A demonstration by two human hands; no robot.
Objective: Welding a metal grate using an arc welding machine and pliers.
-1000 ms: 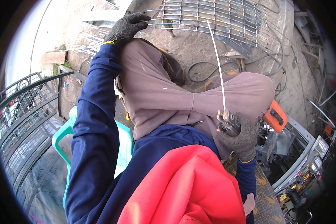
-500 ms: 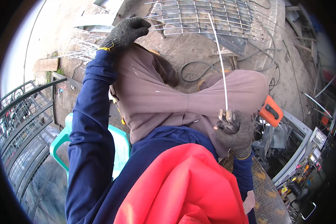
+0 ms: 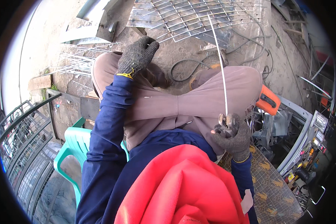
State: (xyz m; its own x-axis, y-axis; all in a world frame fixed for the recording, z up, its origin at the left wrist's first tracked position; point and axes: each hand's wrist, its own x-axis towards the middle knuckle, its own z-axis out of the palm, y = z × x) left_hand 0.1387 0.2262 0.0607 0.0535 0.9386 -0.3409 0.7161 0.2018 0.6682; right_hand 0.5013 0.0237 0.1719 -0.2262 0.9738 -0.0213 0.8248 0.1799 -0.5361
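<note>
I sit with brown-trousered knees raised. My left hand [image 3: 137, 55], in a dark knit glove, rests fingers curled on my left knee [image 3: 104, 71] and holds nothing that I can see. My right hand [image 3: 233, 136], also gloved, grips a pair of pliers [image 3: 225, 123] beside my right thigh. The plier jaws clamp the near end of a long thin metal rod [image 3: 219, 63]. That rod runs up and away over my right knee toward a welded wire grid [image 3: 190, 16] lying on the ground ahead.
Loose thin rods [image 3: 80, 63] lie on the concrete at left. A black cable [image 3: 183, 71] coils between my knees. An orange power tool [image 3: 268, 100] sits at right by a cluttered patterned table [image 3: 272, 186]. A teal plastic chair [image 3: 72, 149] and dark metal railings [image 3: 22, 149] stand at left.
My left hand has come back from the ground beyond my knee and now rests on the knee. The view has tilted down. The pliers still hold the rod.
</note>
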